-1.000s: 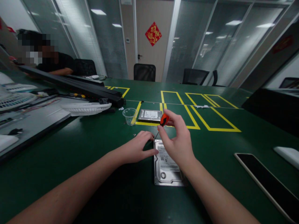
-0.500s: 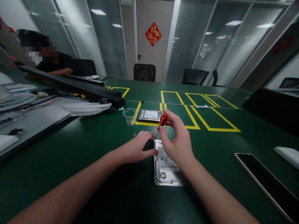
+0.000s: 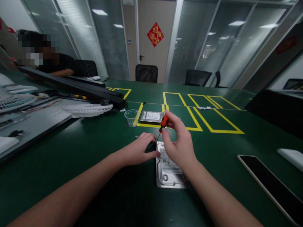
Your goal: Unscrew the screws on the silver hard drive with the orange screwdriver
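Note:
A silver hard drive (image 3: 169, 176) lies flat on the green table in front of me, its label partly covered by my right hand. My left hand (image 3: 144, 148) steadies its upper left corner, thumb on the top face and fingers curled at the far edge. Pinched in the fingers of my right hand (image 3: 178, 142) is an orange and black screwdriver (image 3: 164, 122). It leans, with its thin shaft running down to the drive's upper left corner; the tip's exact seat is too small to make out. A few tiny metal bits (image 3: 136, 136) lie beyond my left hand.
A second hard drive (image 3: 151, 117) sits inside yellow tape, beside a clear plastic cup (image 3: 132, 118). Right of me lies a phone (image 3: 267, 186). White fan parts (image 3: 87, 109) and long black bars (image 3: 94, 90) occupy the left. A person (image 3: 62, 64) sits at the far left.
The screwdriver handle has turned slightly and shifted a little left in my right hand's fingers. My left hand and the hard drive stay where they were.

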`<control>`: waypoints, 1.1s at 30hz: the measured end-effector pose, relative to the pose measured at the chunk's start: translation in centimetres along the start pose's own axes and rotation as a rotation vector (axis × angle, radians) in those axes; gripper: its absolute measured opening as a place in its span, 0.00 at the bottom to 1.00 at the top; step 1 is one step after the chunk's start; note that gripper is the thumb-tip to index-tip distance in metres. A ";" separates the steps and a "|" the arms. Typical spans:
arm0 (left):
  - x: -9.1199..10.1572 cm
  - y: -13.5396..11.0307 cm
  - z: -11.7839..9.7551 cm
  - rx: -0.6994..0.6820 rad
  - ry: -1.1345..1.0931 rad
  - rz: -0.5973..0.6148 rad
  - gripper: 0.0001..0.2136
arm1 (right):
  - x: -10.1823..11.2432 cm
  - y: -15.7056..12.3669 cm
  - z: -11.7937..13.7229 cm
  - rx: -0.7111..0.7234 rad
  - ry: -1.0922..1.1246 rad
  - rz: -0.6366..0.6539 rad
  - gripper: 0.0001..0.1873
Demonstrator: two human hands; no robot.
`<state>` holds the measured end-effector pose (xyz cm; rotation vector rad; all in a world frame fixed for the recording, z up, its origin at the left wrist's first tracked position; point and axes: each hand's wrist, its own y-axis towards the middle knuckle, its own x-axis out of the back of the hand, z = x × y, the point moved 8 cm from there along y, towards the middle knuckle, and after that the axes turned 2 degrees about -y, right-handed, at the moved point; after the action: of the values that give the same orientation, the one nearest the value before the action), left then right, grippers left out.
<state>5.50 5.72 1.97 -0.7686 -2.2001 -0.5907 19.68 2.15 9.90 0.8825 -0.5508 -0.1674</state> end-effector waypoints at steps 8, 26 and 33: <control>0.0 0.0 0.0 -0.019 -0.005 -0.021 0.14 | 0.0 0.0 -0.1 0.017 -0.019 -0.019 0.31; 0.0 -0.1 0.2 0.002 -0.001 -0.019 0.15 | 0.3 0.2 0.2 0.022 -0.048 -0.035 0.27; 0.1 0.0 0.0 -0.011 -0.005 -0.020 0.14 | -0.3 -0.2 -0.2 -0.013 0.024 0.010 0.31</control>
<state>5.43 5.78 2.02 -0.7553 -2.2132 -0.6119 19.58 2.27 9.56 0.8682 -0.5310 -0.1513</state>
